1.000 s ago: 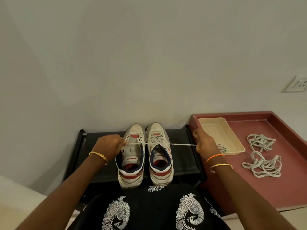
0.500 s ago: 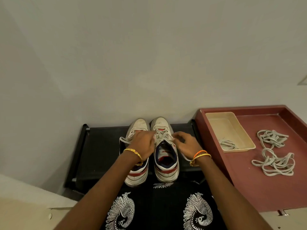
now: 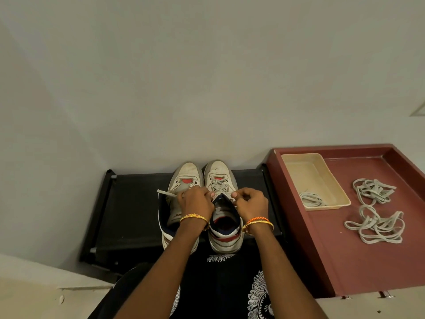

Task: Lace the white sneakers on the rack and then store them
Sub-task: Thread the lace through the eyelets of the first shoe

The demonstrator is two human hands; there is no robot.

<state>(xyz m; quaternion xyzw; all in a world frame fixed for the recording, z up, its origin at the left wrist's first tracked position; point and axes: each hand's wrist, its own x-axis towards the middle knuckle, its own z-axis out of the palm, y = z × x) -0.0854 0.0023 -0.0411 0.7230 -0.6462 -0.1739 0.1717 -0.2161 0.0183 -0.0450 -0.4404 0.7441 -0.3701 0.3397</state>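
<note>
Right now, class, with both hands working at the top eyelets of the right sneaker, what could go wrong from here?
1. The left hand and right hand hide the lace ends on the right sneaker, so an eyelet might be skipped.
2. The left sneaker has a loose lace trailing sideways; the left forearm could snag it.

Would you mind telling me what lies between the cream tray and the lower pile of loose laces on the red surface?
In the head view, only bare red surface separates the cream tray from the lower lace pile; nothing sits in that gap.
</note>
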